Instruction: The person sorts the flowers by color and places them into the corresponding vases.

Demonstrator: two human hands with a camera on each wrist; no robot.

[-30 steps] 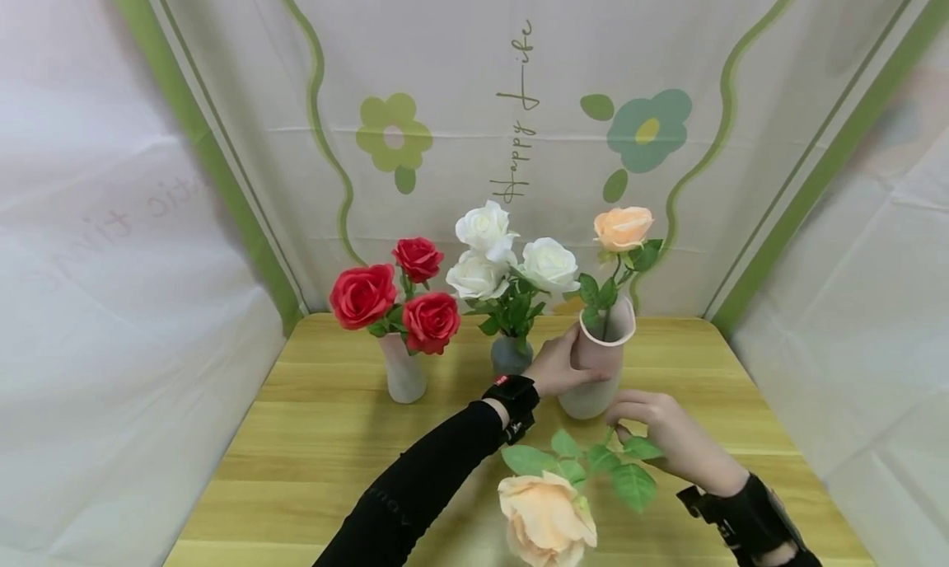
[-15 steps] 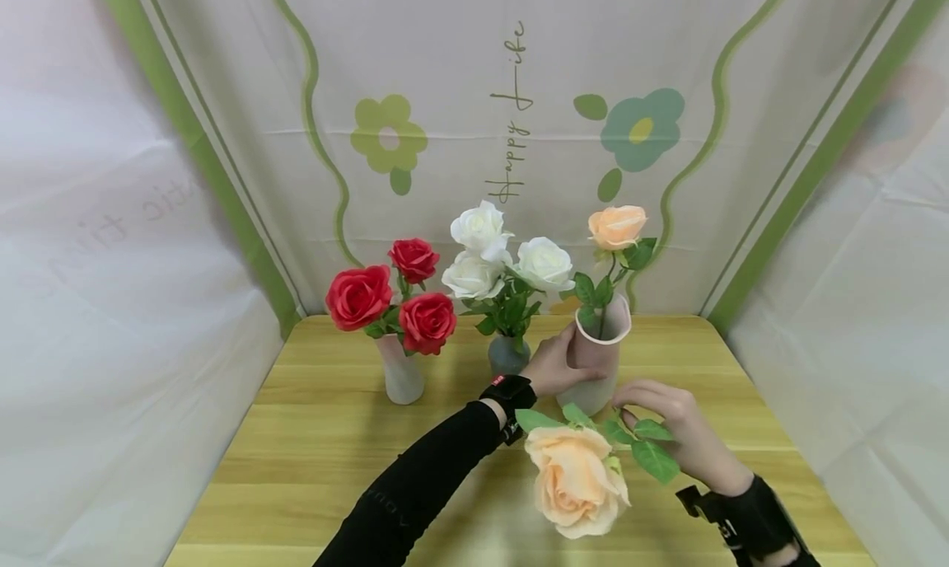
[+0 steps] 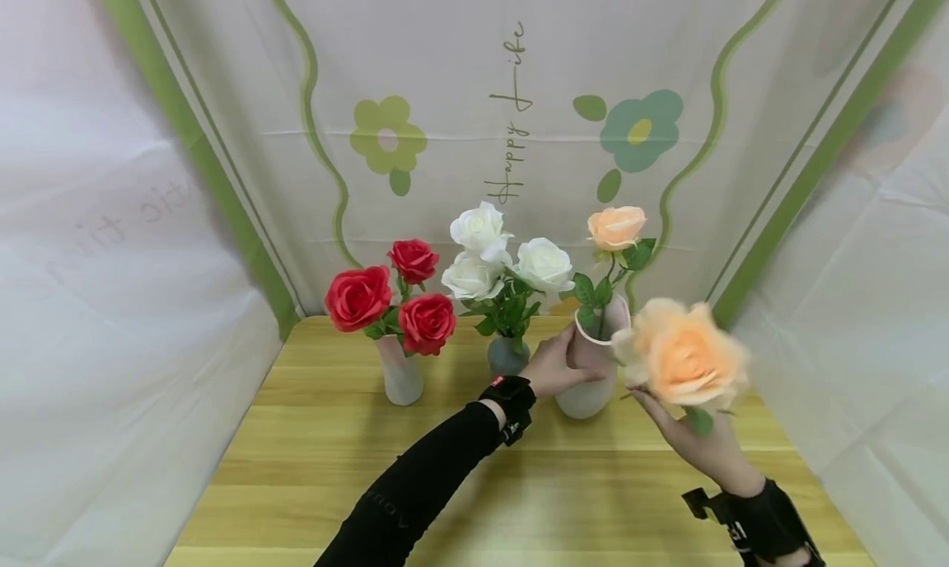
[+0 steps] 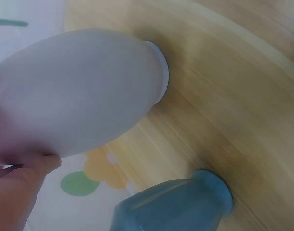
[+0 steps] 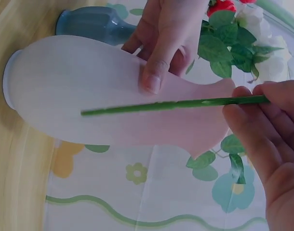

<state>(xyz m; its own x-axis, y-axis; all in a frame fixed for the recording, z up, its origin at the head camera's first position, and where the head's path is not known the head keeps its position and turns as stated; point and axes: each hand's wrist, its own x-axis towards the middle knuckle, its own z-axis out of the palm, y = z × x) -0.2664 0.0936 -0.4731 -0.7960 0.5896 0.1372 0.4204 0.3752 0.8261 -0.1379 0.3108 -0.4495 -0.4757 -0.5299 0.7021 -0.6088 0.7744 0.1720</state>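
Observation:
My left hand grips a tall pale pink and white vase, thumb across its front and fingers round its far side. The vase stands upright on the wooden table, with one peach rose in its mouth. Just right of it, my right hand holds a second peach rose, its bloom up and slightly blurred, hiding part of the hand. In the right wrist view, thumb and fingers pinch the green stem; its bare lower end points down, overlapping the vase's side.
Left of the gripped vase, a small blue-grey vase holds three white roses. Farther left, a white and pink vase holds three red roses. Printed cloth hangs behind the table and at both sides.
The right hand has turned the held rose: its bloom, low in front of the vase before, has swung up and right beside the vase mouth. The left hand keeps its hold on the vase.

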